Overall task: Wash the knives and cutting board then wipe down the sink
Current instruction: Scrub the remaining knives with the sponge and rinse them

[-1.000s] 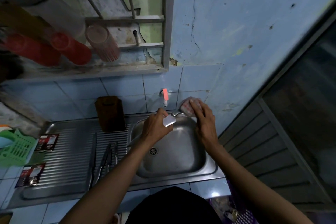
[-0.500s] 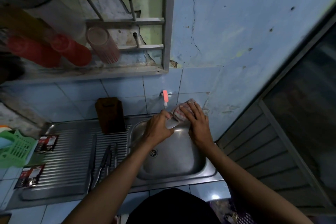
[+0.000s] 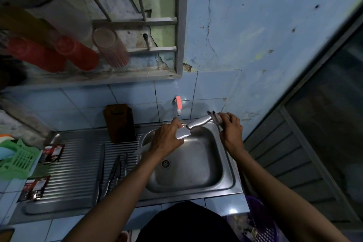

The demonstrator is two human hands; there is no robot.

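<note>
Head view | Over the sink [image 3: 228, 180], far side, the left hand [image 3: 167, 139] pinched a knife [image 3: 193, 125] by its blade; the right hand [image 3: 230, 129] gripped a cloth [image 3: 217, 119] around the handle end | Best practice: fingers off the edge, wiping away from it.

Person's two forearms are bare from the near edge of view up to the wrists, no sleeve, watch, band or glove on either. Left hand [image 3: 167, 139] and right hand [image 3: 231, 133] are also bare; no ring can be made out, though the fingers are small and partly blurred. A dark, near-black garment [image 3: 186, 224] with a rounded outline covers the torso at the near centre between the arms, plain, with no print or seam discernible in the dim light.
</note>
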